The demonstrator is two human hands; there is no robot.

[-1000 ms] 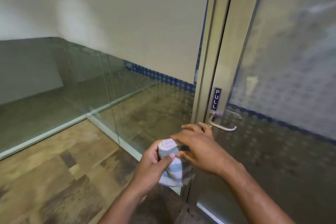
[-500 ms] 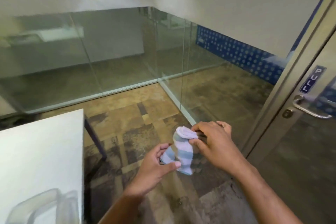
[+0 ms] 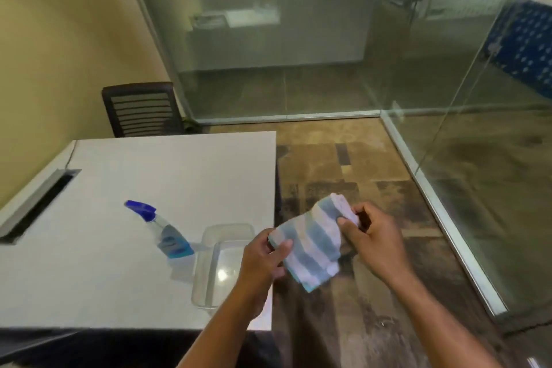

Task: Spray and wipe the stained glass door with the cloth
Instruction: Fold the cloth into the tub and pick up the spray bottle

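Note:
A blue-and-white striped cloth is stretched between both hands, above the floor just past the table's right edge. My left hand pinches its lower left edge; my right hand grips its upper right end. A clear spray bottle with a blue trigger head stands on the white table, left of my hands. The glass door is out of view.
A clear plastic container sits on the table beside the bottle, near my left hand. A black chair stands behind the table by the yellow wall. Glass partition walls with metal floor rails run along the back and right.
The view has swung left, away from the door with its handle and PULL sign, toward the table. The cloth has been spread wider between both hands.

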